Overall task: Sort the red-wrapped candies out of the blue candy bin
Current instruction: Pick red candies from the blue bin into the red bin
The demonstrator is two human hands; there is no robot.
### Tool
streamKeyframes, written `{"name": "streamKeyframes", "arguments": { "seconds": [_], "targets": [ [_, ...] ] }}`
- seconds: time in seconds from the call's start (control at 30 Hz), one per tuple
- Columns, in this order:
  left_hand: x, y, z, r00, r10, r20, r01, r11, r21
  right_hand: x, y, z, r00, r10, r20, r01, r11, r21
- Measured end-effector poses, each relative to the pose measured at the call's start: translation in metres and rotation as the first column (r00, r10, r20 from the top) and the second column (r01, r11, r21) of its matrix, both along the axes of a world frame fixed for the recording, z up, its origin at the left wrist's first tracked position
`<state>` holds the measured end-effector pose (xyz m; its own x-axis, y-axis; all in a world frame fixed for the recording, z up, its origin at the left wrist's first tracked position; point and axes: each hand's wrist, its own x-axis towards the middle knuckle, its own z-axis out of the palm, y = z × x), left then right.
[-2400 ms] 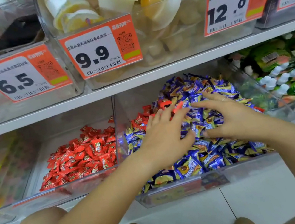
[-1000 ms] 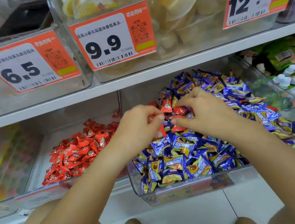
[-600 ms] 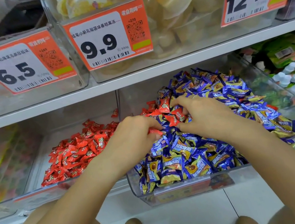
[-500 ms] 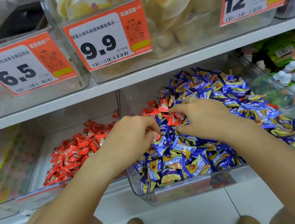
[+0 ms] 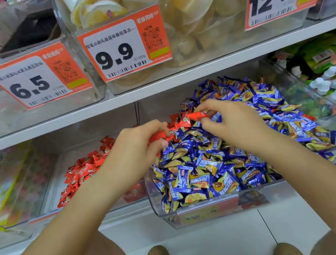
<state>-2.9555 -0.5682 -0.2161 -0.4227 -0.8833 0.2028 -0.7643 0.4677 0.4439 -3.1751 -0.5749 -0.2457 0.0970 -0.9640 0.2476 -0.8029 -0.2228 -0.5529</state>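
From the head view, both hands are working at the top of the heap in the blue candy bin (image 5: pixel 211 210), which sits tilted forward on the lower shelf. The left hand (image 5: pixel 137 149) has its fingers curled round a few red-wrapped candies (image 5: pixel 158 136), with red wrapper showing between thumb and fingertips. The right hand (image 5: pixel 232 121) pinches another red piece (image 5: pixel 194 117) between thumb and forefinger, the other fingers loosely bent over the blue wrappers. A few more red ones lie just behind the hands, at the back left of the heap, and one peeks out at the right edge (image 5: pixel 309 117).

The bin of red candies (image 5: pixel 85 171) stands just to the left, behind the clear divider (handy, that).

To my eye, the picking would go best by lifting each red piece straight up, so blue ones do not come along or spill over the low front lip, then carrying the left handful across the divider before it grows too full to hold.
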Motion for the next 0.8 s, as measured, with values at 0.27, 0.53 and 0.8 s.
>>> {"name": "streamKeyframes", "arguments": {
  "seconds": [0.27,0.53,0.8],
  "targets": [
    [-0.013,-0.019,0.005,0.946,0.147,-0.288,-0.076,0.967,0.245,-0.014,0.003,0.009,0.947,-0.067,0.315,0.010,0.984,0.179],
    [-0.057,-0.064,-0.005,0.890,0.242,0.386,-0.299,0.949,0.095,-0.018,0.007,0.015,0.967,-0.151,0.205,0.089,0.955,0.284],
    [-0.070,-0.085,-0.021,0.967,0.201,0.154,-0.252,0.709,0.658,-0.017,0.015,0.018,0.989,-0.094,0.115,0.060,0.961,0.268]
  ]
}}
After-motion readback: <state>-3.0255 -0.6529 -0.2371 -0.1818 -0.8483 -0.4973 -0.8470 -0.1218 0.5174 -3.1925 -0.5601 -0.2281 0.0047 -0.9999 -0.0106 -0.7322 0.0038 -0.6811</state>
